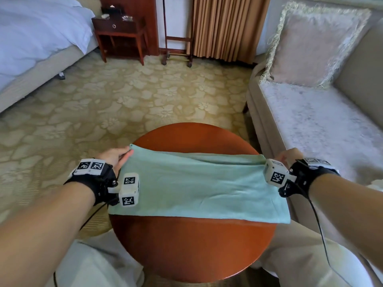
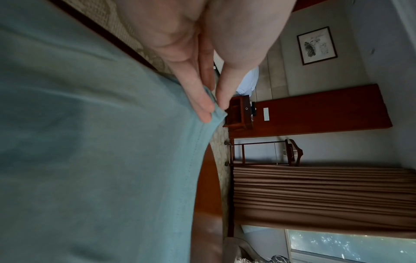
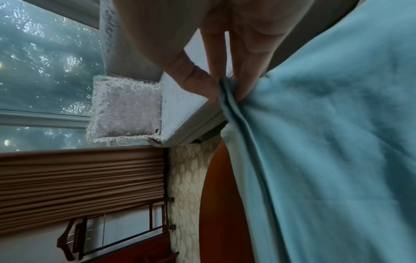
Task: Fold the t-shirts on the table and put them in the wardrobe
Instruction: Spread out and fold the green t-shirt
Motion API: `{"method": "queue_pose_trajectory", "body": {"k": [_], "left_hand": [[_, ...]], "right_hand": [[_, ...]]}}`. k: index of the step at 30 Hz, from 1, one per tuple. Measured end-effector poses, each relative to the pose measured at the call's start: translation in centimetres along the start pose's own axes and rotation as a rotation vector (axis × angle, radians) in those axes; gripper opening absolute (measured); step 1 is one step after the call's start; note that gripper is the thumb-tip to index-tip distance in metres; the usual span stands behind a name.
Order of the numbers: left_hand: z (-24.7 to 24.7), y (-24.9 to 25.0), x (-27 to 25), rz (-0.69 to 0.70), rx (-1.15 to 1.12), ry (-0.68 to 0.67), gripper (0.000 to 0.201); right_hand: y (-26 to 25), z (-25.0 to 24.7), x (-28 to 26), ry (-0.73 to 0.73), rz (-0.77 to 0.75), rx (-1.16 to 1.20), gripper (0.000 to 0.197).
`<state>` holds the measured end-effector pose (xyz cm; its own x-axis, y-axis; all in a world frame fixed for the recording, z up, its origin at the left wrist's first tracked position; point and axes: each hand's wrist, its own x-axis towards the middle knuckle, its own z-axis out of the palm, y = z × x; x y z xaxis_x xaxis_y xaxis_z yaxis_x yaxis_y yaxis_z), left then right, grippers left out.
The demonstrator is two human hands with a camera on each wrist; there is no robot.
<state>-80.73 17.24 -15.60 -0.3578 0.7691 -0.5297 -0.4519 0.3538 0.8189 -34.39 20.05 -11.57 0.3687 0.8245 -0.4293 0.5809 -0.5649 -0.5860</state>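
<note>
A light green t-shirt [image 1: 196, 183] lies stretched across the round wooden table [image 1: 192, 245], folded lengthwise into a wide band. My left hand [image 1: 116, 157] pinches its far left corner between thumb and fingers, seen close in the left wrist view where the fingertips [image 2: 207, 108] hold the hem of the shirt [image 2: 90, 160]. My right hand [image 1: 289, 155] pinches the far right corner; in the right wrist view the thumb and fingers [image 3: 225, 85] bunch the cloth [image 3: 326, 142]. The shirt's near edge rests on the tabletop, and its ends overhang the table's sides.
A beige sofa [image 1: 321, 131] with a fringed cushion [image 1: 315, 44] stands close on the right. A bed [image 1: 35, 38] is at far left, a dark wooden nightstand [image 1: 121, 32] and a valet stand [image 1: 176, 44] before brown curtains [image 1: 226, 25] at the back. Patterned carpet [image 1: 124, 100] lies between.
</note>
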Motion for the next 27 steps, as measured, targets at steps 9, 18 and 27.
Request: {"method": "queue_pose_trajectory", "body": {"k": [9, 18, 27], "left_hand": [[-1.5, -0.4, 1.1, 0.021, 0.103, 0.119, 0.016], [-1.2, -0.2, 0.6, 0.116, -0.018, 0.063, 0.015], [1.0, -0.1, -2.8, 0.459, 0.628, 0.107, 0.032]], "right_hand": [[0.5, 0.4, -0.7, -0.118, 0.057, 0.127, 0.043], [-1.5, 0.2, -0.1, -0.008, 0.104, 0.383, 0.02], [-3.4, 2.2, -5.6, 0.043, 0.015, -0.046, 0.026]]}}
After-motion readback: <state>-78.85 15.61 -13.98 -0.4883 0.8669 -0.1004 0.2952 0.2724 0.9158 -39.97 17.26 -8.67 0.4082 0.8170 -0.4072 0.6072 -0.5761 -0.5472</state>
